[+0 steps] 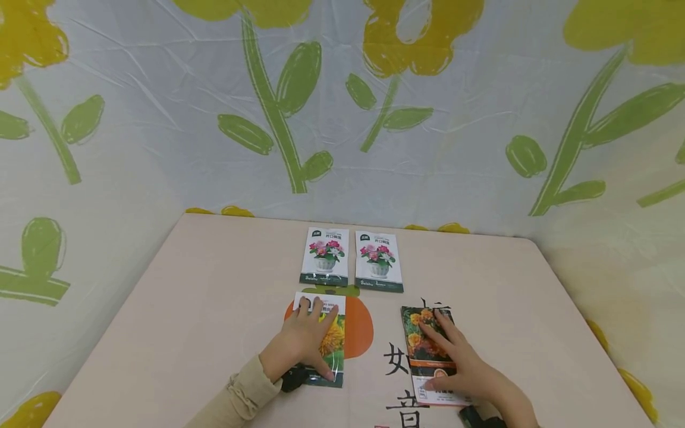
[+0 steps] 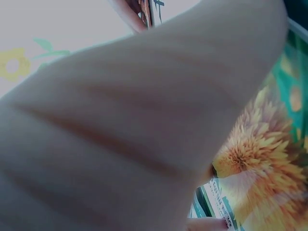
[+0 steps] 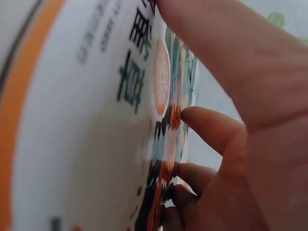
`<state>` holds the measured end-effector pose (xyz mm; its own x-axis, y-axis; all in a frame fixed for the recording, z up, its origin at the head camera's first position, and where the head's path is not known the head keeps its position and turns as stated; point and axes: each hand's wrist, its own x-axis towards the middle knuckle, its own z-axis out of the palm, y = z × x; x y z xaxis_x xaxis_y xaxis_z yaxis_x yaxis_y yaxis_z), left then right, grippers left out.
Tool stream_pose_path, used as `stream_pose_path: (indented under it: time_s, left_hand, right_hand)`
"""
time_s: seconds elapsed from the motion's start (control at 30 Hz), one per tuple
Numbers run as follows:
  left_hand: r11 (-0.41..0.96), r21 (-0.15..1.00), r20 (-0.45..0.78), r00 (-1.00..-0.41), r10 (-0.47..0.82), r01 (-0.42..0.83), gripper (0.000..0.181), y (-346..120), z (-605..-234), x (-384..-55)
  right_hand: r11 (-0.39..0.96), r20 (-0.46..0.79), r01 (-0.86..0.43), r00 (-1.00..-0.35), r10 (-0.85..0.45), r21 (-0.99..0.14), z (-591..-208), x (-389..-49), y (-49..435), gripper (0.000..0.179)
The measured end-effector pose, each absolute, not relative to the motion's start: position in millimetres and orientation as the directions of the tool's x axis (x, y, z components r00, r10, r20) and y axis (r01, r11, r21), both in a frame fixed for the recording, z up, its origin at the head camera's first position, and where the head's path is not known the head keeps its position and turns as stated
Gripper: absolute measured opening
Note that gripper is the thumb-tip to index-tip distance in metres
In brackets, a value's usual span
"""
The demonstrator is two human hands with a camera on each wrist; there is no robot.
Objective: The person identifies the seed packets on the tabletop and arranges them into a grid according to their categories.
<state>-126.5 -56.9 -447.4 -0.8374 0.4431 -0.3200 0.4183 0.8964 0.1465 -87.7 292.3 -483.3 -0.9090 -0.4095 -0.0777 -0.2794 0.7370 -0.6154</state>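
My left hand [image 1: 308,336] rests on a seed packet with a yellow flower picture [image 1: 333,339], fingers spread towards its top and thumb near its lower edge. In the left wrist view, my hand blocks much of the frame, and the yellow flower packet [image 2: 260,168] shows at the right. At the right, my right hand [image 1: 465,362] lies over a seed packet with orange flowers [image 1: 423,342]. Up close, the fingertips touch the face of the orange-flower packet [image 3: 96,125]. Part of each packet is hidden under the hand.
Two matching white seed packets with pink potted flowers, a left one [image 1: 324,257] and a right one [image 1: 379,261], lie side by side farther back. The pale tablecloth [image 1: 214,285] bears a printed orange fruit and black characters. A flower-printed curtain [image 1: 455,137] surrounds the table.
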Motion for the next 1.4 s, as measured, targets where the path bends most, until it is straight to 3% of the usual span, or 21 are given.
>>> stream_pose_path:
  time_s: [0.4, 1.4]
  left_hand:
    - [0.895, 0.139, -0.313, -0.839, 0.446, 0.424, 0.125, -58, -449, -127]
    - [0.903, 0.174, -0.323, -0.844, 0.428, 0.392, 0.123, -56, -446, -125]
  right_hand:
    - [0.738, -0.041, -0.303, -0.912, -0.408, -0.603, -483, -84, 287, 0.101]
    - [0.75, -0.091, -0.234, -0.927, -0.364, -0.619, -479, -81, 279, 0.1]
